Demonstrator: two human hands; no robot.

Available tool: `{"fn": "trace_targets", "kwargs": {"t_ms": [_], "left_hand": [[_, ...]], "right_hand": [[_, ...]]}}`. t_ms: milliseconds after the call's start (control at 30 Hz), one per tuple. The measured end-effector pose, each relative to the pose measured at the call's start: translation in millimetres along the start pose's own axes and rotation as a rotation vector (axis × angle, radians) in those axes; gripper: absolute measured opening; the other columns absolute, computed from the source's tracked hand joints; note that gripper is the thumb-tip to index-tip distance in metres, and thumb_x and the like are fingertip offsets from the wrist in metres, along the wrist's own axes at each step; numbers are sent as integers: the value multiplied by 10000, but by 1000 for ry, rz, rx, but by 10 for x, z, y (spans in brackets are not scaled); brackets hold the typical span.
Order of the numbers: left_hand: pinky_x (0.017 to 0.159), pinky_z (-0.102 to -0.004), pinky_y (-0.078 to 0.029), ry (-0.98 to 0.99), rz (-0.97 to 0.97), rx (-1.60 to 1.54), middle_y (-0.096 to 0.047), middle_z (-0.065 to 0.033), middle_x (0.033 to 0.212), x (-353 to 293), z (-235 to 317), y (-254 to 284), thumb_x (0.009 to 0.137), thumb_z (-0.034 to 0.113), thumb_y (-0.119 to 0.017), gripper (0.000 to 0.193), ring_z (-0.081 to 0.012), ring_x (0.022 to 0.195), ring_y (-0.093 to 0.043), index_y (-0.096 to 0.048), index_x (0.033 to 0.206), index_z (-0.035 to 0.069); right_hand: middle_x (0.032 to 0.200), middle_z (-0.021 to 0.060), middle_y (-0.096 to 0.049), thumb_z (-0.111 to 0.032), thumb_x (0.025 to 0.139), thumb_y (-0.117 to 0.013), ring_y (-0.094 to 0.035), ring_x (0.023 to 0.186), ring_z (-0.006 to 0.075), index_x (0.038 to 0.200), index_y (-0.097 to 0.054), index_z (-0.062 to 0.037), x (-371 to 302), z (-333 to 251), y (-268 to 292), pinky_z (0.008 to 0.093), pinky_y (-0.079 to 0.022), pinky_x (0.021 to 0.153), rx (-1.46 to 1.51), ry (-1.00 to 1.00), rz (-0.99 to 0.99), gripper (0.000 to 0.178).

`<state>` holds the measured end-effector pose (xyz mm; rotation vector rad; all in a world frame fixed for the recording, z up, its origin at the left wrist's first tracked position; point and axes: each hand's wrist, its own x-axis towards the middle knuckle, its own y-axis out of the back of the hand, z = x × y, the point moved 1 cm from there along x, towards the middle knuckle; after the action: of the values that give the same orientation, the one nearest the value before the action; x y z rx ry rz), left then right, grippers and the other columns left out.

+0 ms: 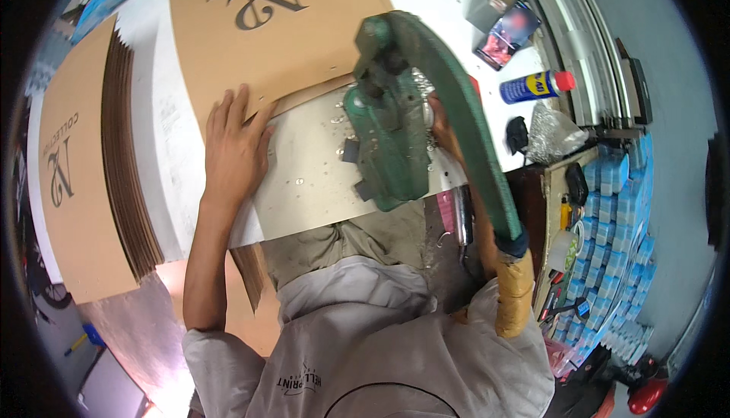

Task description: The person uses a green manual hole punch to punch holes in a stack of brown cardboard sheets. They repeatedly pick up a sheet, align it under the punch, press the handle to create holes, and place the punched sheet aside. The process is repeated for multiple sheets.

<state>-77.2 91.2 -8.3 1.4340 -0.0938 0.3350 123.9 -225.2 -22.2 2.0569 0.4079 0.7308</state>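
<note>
A brown cardboard sheet (266, 45) with dark printing lies across the white table, its near edge lifted slightly beside a green hand press (391, 136). My left hand (234, 144) rests flat on that near edge with the fingers apart. The press has a long curved lever (464, 91) ending in a yellow-wrapped grip (515, 292). Behind the lever, my right hand (445, 129) is at the press's right side, close to small shiny metal rings. The lever and press body hide most of its fingers, so its hold cannot be made out.
A stack of printed cardboard (76, 159) stands at the left. Small metal rings lie scattered on the pale metal plate (300, 197). To the right are a phone (508, 34), a blue spray can (536, 87), a silvery bag (555, 133) and blue stacked packs (608, 228).
</note>
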Motion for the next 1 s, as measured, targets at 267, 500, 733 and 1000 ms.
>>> {"fn": "trace_targets", "kwargs": {"t_ms": [267,500,733,1000], "left_hand": [[917,-424,-566,-59,7,-180,-707,-108,1233,397,-173,78,808,-97,-596,628,-319,1050,-673,-657,1359,199],[867,-393,-597,-87,46,-93,-718,-135,1236,381,-185,43,734,-102,-624,707,-294,1041,-692,-679,1354,234],[867,-388,-596,-120,230,-234,-729,-139,1219,533,110,-115,747,-26,-658,348,-301,1011,-710,-783,1061,60],[941,-426,-541,-41,208,-523,-723,-100,1195,614,781,-144,797,47,-673,282,-321,1060,-665,-765,1063,31]], "right_hand": [[1232,83,-678,-132,1004,-686,-646,1088,162,1317,-631,-36,135,-382,-67,317,-537,937,608,-104,-279,332],[1103,111,-731,-128,780,-833,-661,1006,186,1150,-679,38,217,-284,-248,347,-510,959,919,-284,-367,433],[1114,119,-721,-152,956,-692,-693,1001,189,1185,-672,-13,458,-509,-50,355,-579,892,1109,-627,-407,268],[1022,115,-757,-80,974,-642,-729,873,175,1137,-701,23,275,-615,-49,322,-605,796,1275,-773,-234,201]]}}
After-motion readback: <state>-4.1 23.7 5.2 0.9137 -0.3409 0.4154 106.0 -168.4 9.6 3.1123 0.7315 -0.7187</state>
